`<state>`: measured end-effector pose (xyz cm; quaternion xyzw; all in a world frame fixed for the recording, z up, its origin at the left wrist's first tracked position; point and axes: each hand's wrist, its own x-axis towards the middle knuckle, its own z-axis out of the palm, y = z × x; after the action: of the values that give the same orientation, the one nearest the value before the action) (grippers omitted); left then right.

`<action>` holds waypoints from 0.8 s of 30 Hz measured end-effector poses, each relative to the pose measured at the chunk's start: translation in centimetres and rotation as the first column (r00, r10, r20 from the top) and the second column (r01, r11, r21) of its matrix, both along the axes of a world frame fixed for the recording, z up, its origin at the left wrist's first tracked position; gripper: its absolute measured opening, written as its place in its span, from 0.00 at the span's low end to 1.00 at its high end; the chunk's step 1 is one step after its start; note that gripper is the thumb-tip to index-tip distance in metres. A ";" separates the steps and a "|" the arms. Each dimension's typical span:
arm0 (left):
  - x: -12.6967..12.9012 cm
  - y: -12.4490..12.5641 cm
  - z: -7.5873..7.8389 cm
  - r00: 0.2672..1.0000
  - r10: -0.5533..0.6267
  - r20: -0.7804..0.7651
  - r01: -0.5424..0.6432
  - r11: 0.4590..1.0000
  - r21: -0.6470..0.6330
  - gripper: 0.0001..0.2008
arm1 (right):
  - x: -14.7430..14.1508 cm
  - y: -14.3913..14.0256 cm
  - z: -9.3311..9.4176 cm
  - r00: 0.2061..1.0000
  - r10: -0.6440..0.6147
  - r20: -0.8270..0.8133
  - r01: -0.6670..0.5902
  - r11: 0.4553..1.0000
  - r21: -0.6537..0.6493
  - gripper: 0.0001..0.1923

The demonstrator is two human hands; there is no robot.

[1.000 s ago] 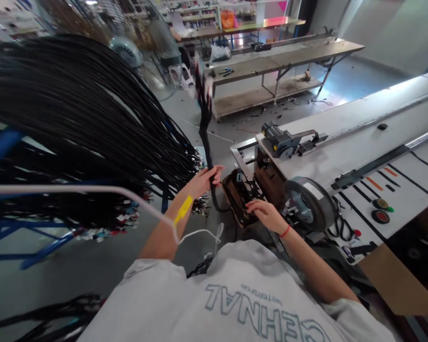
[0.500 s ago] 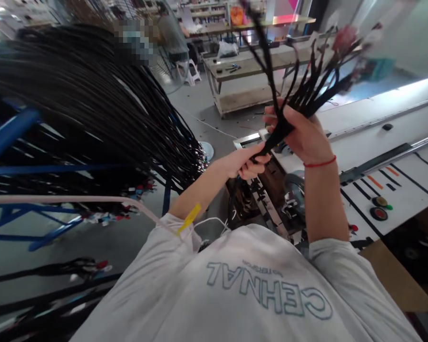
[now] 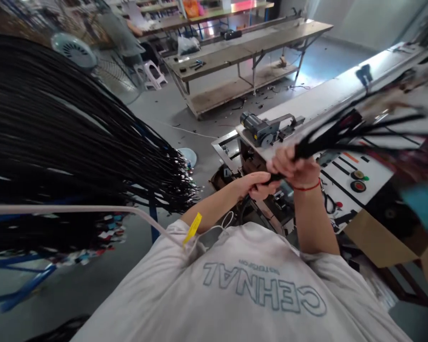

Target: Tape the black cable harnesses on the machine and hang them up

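1. Loose ends of the harness (image 3: 306, 148) have swung: half a second ago they pointed up and forward, in front of the far bench (image 3: 231, 54); now they fan out to the right, over the white table (image 3: 317, 102) and the box (image 3: 380, 237).
2. Right hand (image 3: 294, 166) has drawn in and now sits just beside the left hand (image 3: 260, 184); earlier it was further up the harness, at the splayed branches.
3. Motor (image 3: 255, 126) on the table's near end, covered by the hands in the earlier frame, is in sight again. View as a whole has also shifted.
4. Grip, right: fingers wrapped around the harness trunk, branches emerging from the fist on its right side.
5. Grip, left: curled around the trunk below the right hand; a short black stretch shows between the two. Contact between the hands: cannot tell.
6. Harness position: held in the air in front of the shirt (image 3: 257, 289), trunk running from left hand through right hand. Branch tips blurred; connector details unreadable.
7. Surroundings: hanging cables (image 3: 57, 133) at left, well apart from the hands; yellow tag (image 3: 192, 229) near the left elbow; red wristband (image 3: 307, 187) on the right wrist.
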<state>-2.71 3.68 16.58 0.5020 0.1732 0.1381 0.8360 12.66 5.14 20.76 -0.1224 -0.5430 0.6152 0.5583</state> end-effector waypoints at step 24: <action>-13.1 -2.4 -4.7 0.671 -0.436 -0.599 0.490 0.868 -0.082 0.21 | 1.1 -10.1 -16.0 0.958 0.257 -0.128 -0.240 0.469 -0.850 0.15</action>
<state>-15.77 1.27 11.85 0.5817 0.2893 -0.2373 0.7223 13.74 -5.00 4.79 -0.3077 -0.1837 0.8755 0.3241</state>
